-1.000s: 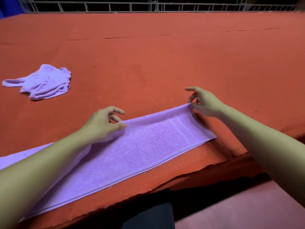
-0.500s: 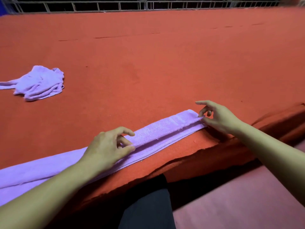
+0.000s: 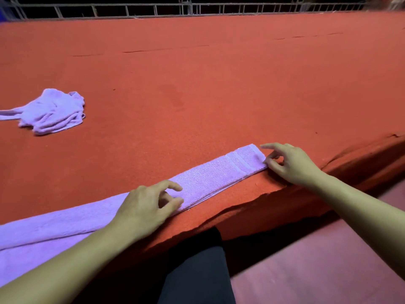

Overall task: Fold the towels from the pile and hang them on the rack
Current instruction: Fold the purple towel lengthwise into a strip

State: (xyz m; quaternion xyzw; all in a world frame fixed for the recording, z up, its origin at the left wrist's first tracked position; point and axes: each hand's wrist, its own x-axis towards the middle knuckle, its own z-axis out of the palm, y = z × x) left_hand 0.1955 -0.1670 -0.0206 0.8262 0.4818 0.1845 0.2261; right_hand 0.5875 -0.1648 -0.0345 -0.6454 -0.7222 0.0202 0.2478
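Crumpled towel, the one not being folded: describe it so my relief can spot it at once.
Start from the wide red table. Far from both hands, near its left edge, lies the crumpled towel, a bunched lilac heap with one strip trailing left. The other lilac towel lies flat as a long folded band along the near edge.

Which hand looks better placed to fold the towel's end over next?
Probably the right hand: its fingers already pinch the towel at its short end, while the left hand sits mid-length.
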